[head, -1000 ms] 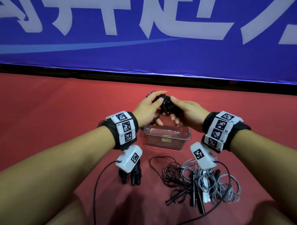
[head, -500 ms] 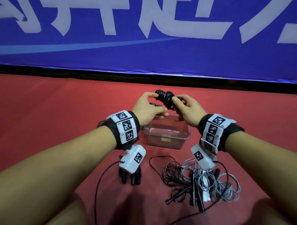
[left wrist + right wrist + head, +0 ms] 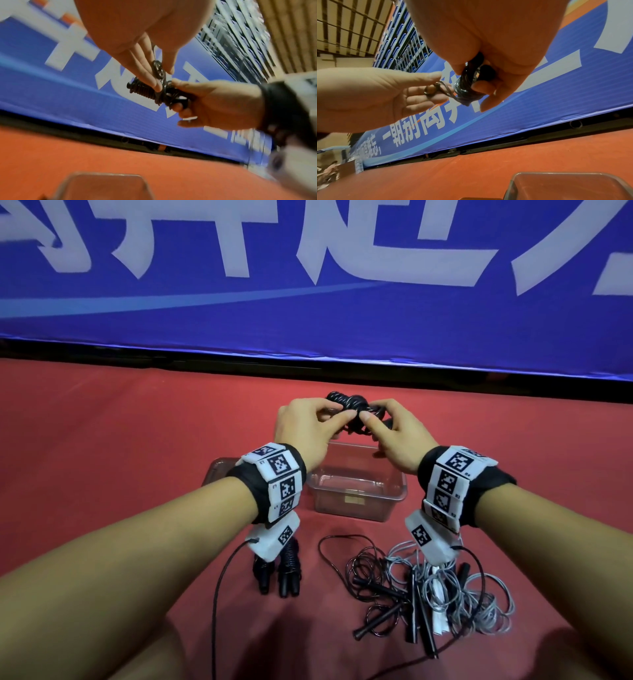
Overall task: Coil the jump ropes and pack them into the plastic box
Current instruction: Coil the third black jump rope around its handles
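Both hands raised above the clear rectangular plastic box, which sits on the red matte floor mat below the blue printed banner that stands along the mat's far edge.

Left hand: thumb and fingers curled, pinching a loose glossy loop at one end of the black jump rope wound into a tight ribbed coil. Right hand: fingers and thumb wrapped around the other end of the same coil, gripping it. The coil is in the air, over the far edge of the box, not inside it.

Left wrist view: the coil shows close, even turns round a dark core; blurred.

On the mat, near side of the box:
- 1 second wound black rope bundle with two stubby handles, partly hidden by the left wrist camera.
- 1 tangle of loose thin black cord with slim black stick handles; rope count within it cannot be told.
- 1 tangle of grey cord, touching and overlapping the black tangle on its right.

1 flat clear lid lies just left of the box.
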Demonstrator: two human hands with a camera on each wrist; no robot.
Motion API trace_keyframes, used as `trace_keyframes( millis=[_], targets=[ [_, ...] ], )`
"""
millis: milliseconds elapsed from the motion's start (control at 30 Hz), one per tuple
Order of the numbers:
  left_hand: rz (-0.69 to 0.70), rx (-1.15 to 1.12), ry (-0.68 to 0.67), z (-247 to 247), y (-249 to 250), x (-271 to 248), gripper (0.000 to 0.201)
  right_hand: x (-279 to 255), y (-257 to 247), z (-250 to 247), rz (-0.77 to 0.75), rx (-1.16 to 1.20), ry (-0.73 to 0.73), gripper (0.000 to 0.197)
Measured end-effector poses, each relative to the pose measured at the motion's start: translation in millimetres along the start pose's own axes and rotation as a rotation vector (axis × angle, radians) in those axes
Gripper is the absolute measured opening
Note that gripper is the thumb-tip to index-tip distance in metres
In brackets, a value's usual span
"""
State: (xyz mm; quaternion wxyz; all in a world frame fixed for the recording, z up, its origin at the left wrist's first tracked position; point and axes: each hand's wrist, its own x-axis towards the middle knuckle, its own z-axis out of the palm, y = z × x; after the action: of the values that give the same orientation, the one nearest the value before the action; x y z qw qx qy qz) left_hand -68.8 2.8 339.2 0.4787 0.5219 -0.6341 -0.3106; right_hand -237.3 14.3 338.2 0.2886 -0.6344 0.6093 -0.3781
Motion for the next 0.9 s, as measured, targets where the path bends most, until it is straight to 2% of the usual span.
trace_keyframes(
  millis=[100, 233, 333, 500, 567, 633, 733, 833, 900],
  targets=[
    [0.007, 0.06, 0.073, -4, 1, 1, 0.024, -6, -3, 3, -0.007, -0.013, -0.047, 0.037],
    [-0.097, -0.048, 0.117, -3, 8, 3, 0.03, -9, -8, 7, -0.047, -0.028, -0.095, 0.033],
    [-0.165, -0.172, 0.105, -1, 10, 2, 0.034, -7, -9, 6, -0.019, 0.007, -0.126, 0.032],
    [-0.171, -0.311, 0.016, 1, 19, -3, 0.015, -10, -13, 2, 0.026, 0.002, -0.13, 0.031],
    [-0.182, -0.352, -0.005, 2, 22, -4, 0.018, -12, -16, 1, 0.018, -0.039, -0.132, 0.033],
    [-0.175, -0.341, 0.004, 3, 20, -3, 0.023, -14, -18, 0, 0.024, -0.053, -0.14, 0.035],
    [-0.132, -0.284, 0.023, 5, 14, -4, 0.017, -17, -21, -1, 0.043, -0.039, -0.147, 0.044],
    [-0.099, -0.258, 0.003, 4, 12, -7, 0.011, -20, -20, 0, -0.005, -0.087, -0.139, 0.054],
    [-0.088, -0.238, -0.006, 4, 11, -7, 0.009, -19, -18, 1, -0.033, -0.107, -0.121, 0.055]
  ],
)
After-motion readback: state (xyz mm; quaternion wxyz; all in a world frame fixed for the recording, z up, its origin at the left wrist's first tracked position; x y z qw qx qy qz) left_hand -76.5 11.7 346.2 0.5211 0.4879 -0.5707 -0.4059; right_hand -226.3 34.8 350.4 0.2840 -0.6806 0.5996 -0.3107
